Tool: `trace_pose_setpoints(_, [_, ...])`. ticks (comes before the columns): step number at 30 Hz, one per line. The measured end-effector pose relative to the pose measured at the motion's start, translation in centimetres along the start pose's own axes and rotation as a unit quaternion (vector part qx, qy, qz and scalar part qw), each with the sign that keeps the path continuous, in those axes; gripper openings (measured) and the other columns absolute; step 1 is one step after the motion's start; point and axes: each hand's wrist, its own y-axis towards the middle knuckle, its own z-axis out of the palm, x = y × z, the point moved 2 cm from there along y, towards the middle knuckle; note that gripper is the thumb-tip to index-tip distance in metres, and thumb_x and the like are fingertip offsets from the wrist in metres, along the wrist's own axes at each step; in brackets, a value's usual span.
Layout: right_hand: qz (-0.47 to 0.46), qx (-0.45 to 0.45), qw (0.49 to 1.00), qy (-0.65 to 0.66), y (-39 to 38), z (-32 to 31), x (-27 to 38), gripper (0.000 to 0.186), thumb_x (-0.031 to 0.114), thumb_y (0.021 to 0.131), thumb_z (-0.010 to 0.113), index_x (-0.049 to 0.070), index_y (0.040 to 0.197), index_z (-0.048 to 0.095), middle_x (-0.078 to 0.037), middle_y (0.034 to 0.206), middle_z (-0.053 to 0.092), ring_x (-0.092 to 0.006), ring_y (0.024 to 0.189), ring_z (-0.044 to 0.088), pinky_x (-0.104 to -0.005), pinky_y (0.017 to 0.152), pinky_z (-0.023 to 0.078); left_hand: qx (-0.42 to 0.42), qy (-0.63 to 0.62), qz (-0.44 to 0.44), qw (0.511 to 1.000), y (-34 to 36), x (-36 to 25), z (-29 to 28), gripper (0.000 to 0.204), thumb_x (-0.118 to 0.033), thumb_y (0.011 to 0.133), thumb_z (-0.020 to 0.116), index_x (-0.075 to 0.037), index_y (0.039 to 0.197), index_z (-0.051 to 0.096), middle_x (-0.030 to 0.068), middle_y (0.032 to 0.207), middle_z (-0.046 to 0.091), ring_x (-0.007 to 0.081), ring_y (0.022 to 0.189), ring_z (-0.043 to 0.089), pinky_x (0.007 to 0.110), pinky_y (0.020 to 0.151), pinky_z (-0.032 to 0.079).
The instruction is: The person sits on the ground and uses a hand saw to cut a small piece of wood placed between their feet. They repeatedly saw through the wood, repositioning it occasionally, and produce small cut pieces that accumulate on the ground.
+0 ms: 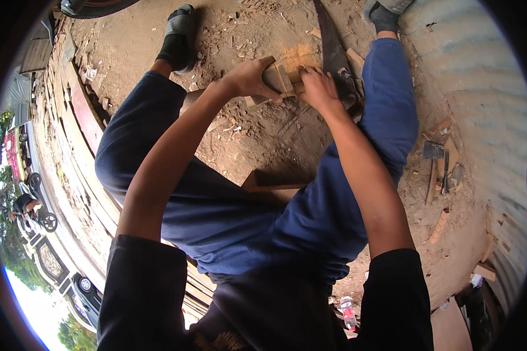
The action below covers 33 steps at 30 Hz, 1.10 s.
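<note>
Between my legs, my left hand [249, 81] grips a short wooden block [273, 78], thumb at its lower edge. My right hand [317, 88] has curled fingers on the adjoining wooden piece at the block's right. A hand saw [331, 44] lies beside my right hand, blade pointing away from me, its handle partly hidden. Orange sawdust [298, 55] coats the dirt just beyond the block. Another wooden board [263, 180] rests nearer my lap.
A hammer-like tool [433, 151] and wood scraps lie right of my leg, beside a corrugated metal sheet [480, 88]. Planks [82, 105] run along the left, beside a road with vehicles and a rider [23, 207]. A plastic bottle [348, 313] sits behind me.
</note>
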Motion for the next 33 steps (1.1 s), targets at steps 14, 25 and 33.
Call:
trace_pose_setpoints(14, [0.235,0.072,0.969,0.009,-2.3,-1.1,-2.7,0.073,0.022,0.081,0.076,0.003,0.142,0.039,-0.012,0.146,0.042,-0.0347,0.132,0.045,-0.0505,0.109,0.038,-0.058,0.160,0.025,0.985,3.3,1.6,3.7,0.094,-0.055,0.059,0.085,-0.010,0.132,0.046,0.0175,0.130,0.054,0.0341,0.121,0.054,0.042,0.102,0.048])
trace_pose_setpoints(25, [0.559,0.063,0.658,0.500,-6.0,4.2,-7.6,0.079,0.043,0.078,0.072,0.003,0.139,0.044,-0.017,0.139,0.049,-0.0371,0.122,0.050,-0.0602,0.095,0.045,0.052,0.221,-0.058,0.972,2.3,2.1,4.9,0.084,-0.042,0.079,0.072,-0.006,0.143,0.031,0.0188,0.131,0.052,0.0338,0.113,0.058,0.042,0.092,0.055])
trace_pose_setpoints(33, [0.497,-0.173,0.529,0.666,-4.4,10.1,-12.0,0.037,0.017,0.081,0.073,0.008,0.115,0.062,-0.008,0.106,0.068,-0.0240,0.088,0.067,-0.0413,0.078,0.055,-0.030,0.211,-0.006,0.977,2.3,3.1,5.8,0.089,-0.055,0.074,0.076,-0.007,0.138,0.037,0.0176,0.134,0.053,0.0346,0.116,0.058,0.046,0.096,0.052])
